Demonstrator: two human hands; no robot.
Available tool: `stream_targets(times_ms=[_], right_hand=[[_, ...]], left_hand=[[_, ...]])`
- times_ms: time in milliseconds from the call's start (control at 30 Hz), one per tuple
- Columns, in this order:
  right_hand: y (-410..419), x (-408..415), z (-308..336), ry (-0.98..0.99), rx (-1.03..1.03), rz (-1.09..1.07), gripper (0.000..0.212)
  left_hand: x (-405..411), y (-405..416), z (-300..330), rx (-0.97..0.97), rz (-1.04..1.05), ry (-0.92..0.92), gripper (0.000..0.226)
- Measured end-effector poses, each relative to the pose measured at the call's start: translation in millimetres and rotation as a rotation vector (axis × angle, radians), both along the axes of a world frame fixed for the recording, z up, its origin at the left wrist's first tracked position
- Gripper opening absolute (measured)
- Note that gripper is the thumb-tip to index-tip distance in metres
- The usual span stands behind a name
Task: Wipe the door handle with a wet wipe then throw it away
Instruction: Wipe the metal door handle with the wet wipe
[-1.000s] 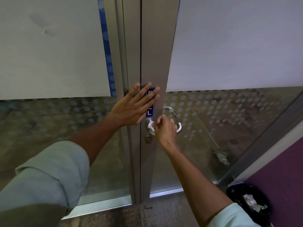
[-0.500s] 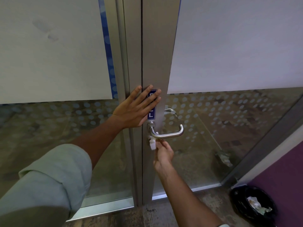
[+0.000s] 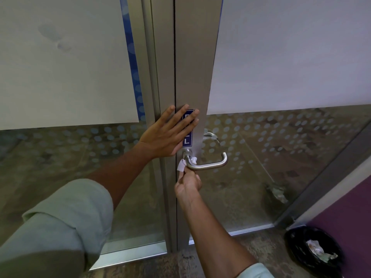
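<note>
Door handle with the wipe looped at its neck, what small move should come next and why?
Probably slide the wet wipe rightward along the door handle. The right hand pinches it only at the neck by the door, and the bar toward the bend looks uncovered.

We've only got one view here, a wide-angle camera on the person's head, so no second view shares anything with it. It's looking forward and tilted down at a glass door [image 3: 281, 157], close enough that both forearms stretch up from the bottom edge. The door handle [image 3: 208, 164] sits just below the middle of the frame, the floor [image 3: 259, 243] runs along the bottom, and a bin [image 3: 297, 249] sits in the lower right corner. The door frame's straight edges bow toward the sides.
</note>
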State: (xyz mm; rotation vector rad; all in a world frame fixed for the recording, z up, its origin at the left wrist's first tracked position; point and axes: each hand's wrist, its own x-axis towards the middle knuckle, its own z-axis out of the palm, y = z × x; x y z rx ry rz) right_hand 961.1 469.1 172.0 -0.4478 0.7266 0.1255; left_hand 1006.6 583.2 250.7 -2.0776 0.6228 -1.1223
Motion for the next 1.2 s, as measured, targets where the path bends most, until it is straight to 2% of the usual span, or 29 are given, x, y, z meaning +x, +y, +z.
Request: stream_targets(times_ms=[133, 233, 333, 433, 600, 767, 933, 1033, 1100, 1200], right_hand=[[2.2, -3.7, 4.4, -0.008, 0.013, 0.138, 0.012], [4.3, -10.7, 6.6, -0.113, -0.002, 0.236, 0.030], [-8.2, -19.9, -3.5, -0.219, -0.063, 0.357, 0.038], [-32.3, -24.4, -17.7, -0.238, 0.016, 0.356, 0.034], [-59.0, -26.8, -20.3, -0.281, 0.001, 0.357, 0.027], [-82.0, -26.6, -18.3, -0.339, 0.109, 0.399, 0.047], [-99.5, -29.1, -28.0, -0.368, 0.048, 0.307, 0.033], [-110.7, -32.5, -34.5, -0.308, 0.049, 0.256, 0.026], [-118.7, -35.3, -36.1, -0.290, -0.012, 0.287, 0.026], [-128.5, -39.5, -32.4, -0.311, -0.073, 0.318, 0.031]], left_hand=[[1.0, -0.9, 0.1, -0.009, -0.002, 0.002, 0.073], [-1.6, -1.8, 0.0, -0.020, 0.002, 0.022, 0.072], [-4.0, -1.5, -0.1, -0.024, 0.008, 0.039, 0.072], [-4.6, -1.3, 1.0, -0.021, 0.019, 0.041, 0.073], [-6.2, 0.0, 2.4, -0.019, 0.030, 0.059, 0.078], [-11.1, -5.1, -0.3, -0.090, 0.026, 0.123, 0.082], [-20.6, -23.4, -23.6, -0.306, -0.053, 0.191, 0.076], [-29.5, -37.5, -43.5, -0.466, -0.365, 0.259, 0.058], [-40.1, -53.6, -55.7, -0.654, -0.585, 0.327, 0.048], [-55.0, -87.1, -69.2, -1.034, -0.631, 0.547, 0.038]])
